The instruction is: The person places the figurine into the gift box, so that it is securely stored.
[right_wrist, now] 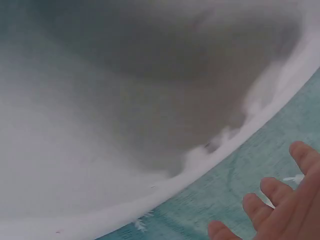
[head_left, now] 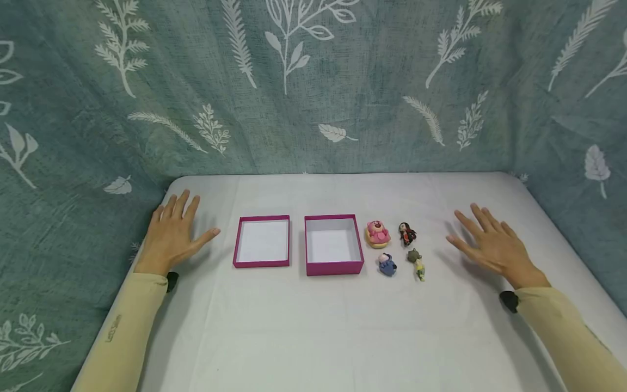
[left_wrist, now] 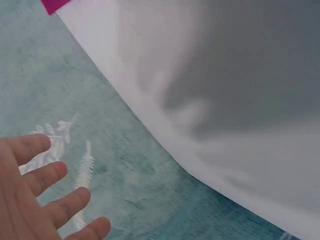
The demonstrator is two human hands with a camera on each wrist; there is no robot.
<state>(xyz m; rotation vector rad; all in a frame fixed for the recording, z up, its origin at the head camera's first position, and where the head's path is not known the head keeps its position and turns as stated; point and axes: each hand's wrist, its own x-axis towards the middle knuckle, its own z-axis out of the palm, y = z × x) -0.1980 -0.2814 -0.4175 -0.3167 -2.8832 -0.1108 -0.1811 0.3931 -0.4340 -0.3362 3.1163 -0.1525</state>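
My left hand (head_left: pixel 171 235) is spread above the table's left side, holding nothing. Nearest to it lies a shallow box lid (head_left: pixel 262 264) with a magenta rim and white inside. Beside the lid stands a magenta box (head_left: pixel 335 268), its white interior facing up. Right of the box are small figurines: a pink bear (head_left: pixel 377 235), a blue donkey-like figure (head_left: pixel 387 265), a dark-haired figure in black and red (head_left: pixel 407 234) and a green-yellow figure (head_left: pixel 417 265). My right hand (head_left: pixel 497 247) spreads its fingers to the right of them, with nothing in it. Both wrist views show extended fingers.
A white cloth covers the table (head_left: pixel 313 337). A green curtain (head_left: pixel 303 130) with white leaf prints hangs behind and along both sides. In the left wrist view, a magenta corner (left_wrist: pixel 52 5) shows at the top left.
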